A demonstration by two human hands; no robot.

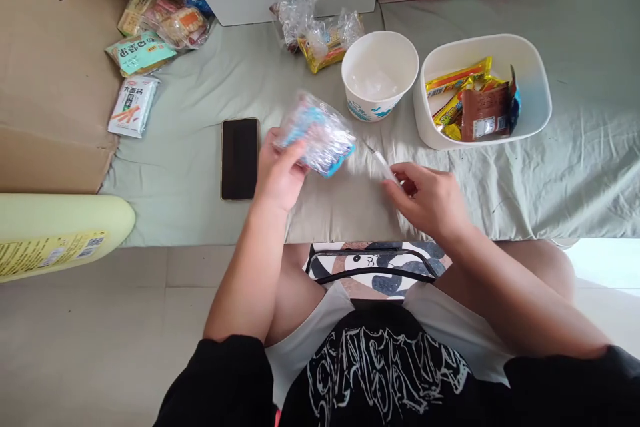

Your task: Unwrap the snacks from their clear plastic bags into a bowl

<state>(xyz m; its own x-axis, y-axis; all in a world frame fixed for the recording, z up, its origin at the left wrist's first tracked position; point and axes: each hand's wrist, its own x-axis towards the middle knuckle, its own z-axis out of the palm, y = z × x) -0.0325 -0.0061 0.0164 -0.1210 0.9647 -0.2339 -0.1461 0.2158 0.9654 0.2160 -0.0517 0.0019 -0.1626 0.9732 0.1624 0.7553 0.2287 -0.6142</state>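
My left hand (286, 170) is closed on a clear-wrapped packet (320, 133) with blue and pink print, raised over the cloth and slightly blurred. In my right hand (427, 197) is a slim white-handled tool (383, 165) with a thin metal tip, pinched between thumb and fingers. The tip points toward the packet, apart from it. Just beyond the tool stands a white paper tub (380, 70) with blue print, with something clear inside. To its right, a white plastic bin (537, 103) contains several yellow snack packs (455, 107) and a brown packet (484, 112).
A black phone (240, 160) lies left of my left hand. Crumpled clear wrappers with a yellow pack (325, 47) sit behind the tub. Snack packets (134, 107) lie by a cardboard box (55, 80) at the left. A pale green bottle (65, 230) overhangs the near left edge.
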